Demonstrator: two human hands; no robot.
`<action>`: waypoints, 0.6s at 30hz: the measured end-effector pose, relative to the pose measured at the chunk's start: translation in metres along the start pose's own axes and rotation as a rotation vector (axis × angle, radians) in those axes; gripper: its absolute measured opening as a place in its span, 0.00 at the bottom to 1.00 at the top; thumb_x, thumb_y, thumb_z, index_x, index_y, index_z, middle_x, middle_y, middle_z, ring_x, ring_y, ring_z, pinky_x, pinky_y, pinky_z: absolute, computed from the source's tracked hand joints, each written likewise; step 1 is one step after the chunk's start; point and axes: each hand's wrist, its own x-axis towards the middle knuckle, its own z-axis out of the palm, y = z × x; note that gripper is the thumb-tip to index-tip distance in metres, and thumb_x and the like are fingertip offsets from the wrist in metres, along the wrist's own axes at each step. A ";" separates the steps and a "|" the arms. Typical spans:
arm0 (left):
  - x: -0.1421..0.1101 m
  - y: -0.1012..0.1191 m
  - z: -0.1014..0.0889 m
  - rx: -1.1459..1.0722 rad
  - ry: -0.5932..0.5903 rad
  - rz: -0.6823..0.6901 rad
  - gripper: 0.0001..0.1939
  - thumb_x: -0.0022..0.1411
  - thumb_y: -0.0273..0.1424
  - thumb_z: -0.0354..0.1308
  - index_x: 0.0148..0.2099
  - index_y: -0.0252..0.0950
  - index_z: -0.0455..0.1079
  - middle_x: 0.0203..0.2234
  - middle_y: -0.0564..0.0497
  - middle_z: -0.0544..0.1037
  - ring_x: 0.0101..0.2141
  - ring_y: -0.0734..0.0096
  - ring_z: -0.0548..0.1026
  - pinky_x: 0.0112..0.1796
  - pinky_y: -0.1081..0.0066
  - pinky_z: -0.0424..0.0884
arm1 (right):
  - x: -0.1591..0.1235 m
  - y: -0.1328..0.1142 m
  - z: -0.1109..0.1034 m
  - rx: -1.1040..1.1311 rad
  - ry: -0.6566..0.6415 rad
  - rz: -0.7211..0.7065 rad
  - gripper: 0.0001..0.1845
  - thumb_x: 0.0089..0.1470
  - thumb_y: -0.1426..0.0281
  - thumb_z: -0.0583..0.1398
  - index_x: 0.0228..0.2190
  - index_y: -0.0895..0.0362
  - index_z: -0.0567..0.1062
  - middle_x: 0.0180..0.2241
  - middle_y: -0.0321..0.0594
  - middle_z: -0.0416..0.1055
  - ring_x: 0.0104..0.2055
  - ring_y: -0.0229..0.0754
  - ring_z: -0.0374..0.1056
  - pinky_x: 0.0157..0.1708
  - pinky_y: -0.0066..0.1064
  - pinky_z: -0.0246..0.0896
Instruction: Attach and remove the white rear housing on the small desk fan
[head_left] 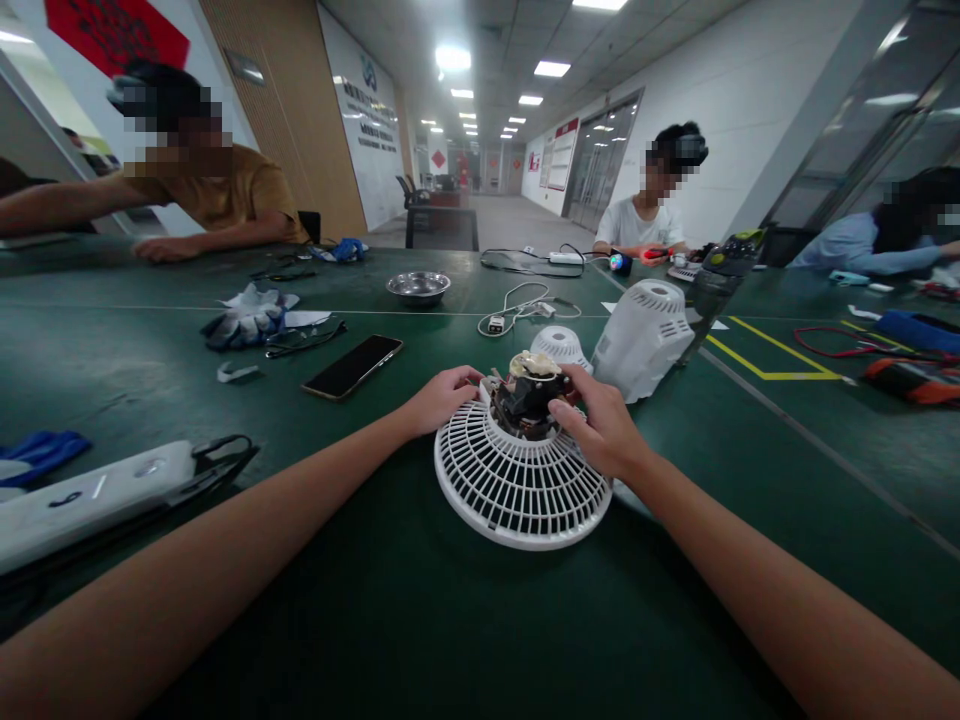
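In front of me on the green table lies a white fan grille [525, 500], its rim down. A dark fan motor [525, 400] with a pale gear housing on top rises from its centre. My right hand [604, 420] grips the motor's right side, thumb in front. From the left, my left hand [442, 398] has its curled fingers at the motor's left side, above the grille; its fingertips are partly hidden. Just behind the motor is a small white domed cover [561, 346]. A larger white plastic housing [643, 338] stands behind my right hand.
A phone [354, 367], gloves [247, 318] and a white power strip [97, 500] lie to the left. Farther back are a metal bowl [418, 288] and a white cable [517, 310]. A clear bottle [716, 285] stands behind the housing. Other people sit around the table.
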 end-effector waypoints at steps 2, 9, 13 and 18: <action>0.000 0.001 0.000 0.007 0.003 -0.004 0.19 0.63 0.37 0.56 0.52 0.34 0.72 0.46 0.46 0.80 0.44 0.60 0.78 0.47 0.61 0.71 | 0.001 0.000 0.000 0.008 0.009 0.005 0.18 0.62 0.61 0.56 0.50 0.56 0.69 0.33 0.41 0.73 0.33 0.45 0.68 0.35 0.37 0.65; -0.002 0.006 -0.001 0.044 0.008 -0.006 0.19 0.63 0.39 0.55 0.52 0.35 0.73 0.45 0.46 0.81 0.44 0.59 0.78 0.47 0.60 0.71 | 0.000 -0.001 0.000 0.012 0.009 0.010 0.18 0.63 0.61 0.56 0.50 0.56 0.69 0.34 0.41 0.73 0.32 0.44 0.68 0.35 0.36 0.64; -0.002 0.006 0.001 0.054 0.012 -0.007 0.19 0.63 0.38 0.55 0.52 0.35 0.73 0.45 0.46 0.81 0.44 0.59 0.78 0.46 0.61 0.71 | -0.001 -0.003 0.002 -0.020 0.046 0.021 0.17 0.62 0.61 0.57 0.50 0.55 0.69 0.34 0.40 0.74 0.32 0.45 0.69 0.35 0.37 0.64; -0.001 0.006 0.001 0.046 0.011 -0.005 0.19 0.63 0.38 0.55 0.52 0.34 0.73 0.45 0.45 0.81 0.44 0.58 0.78 0.47 0.61 0.71 | -0.002 -0.004 0.003 -0.067 0.126 0.042 0.16 0.60 0.61 0.59 0.47 0.55 0.69 0.33 0.39 0.73 0.31 0.43 0.68 0.34 0.36 0.62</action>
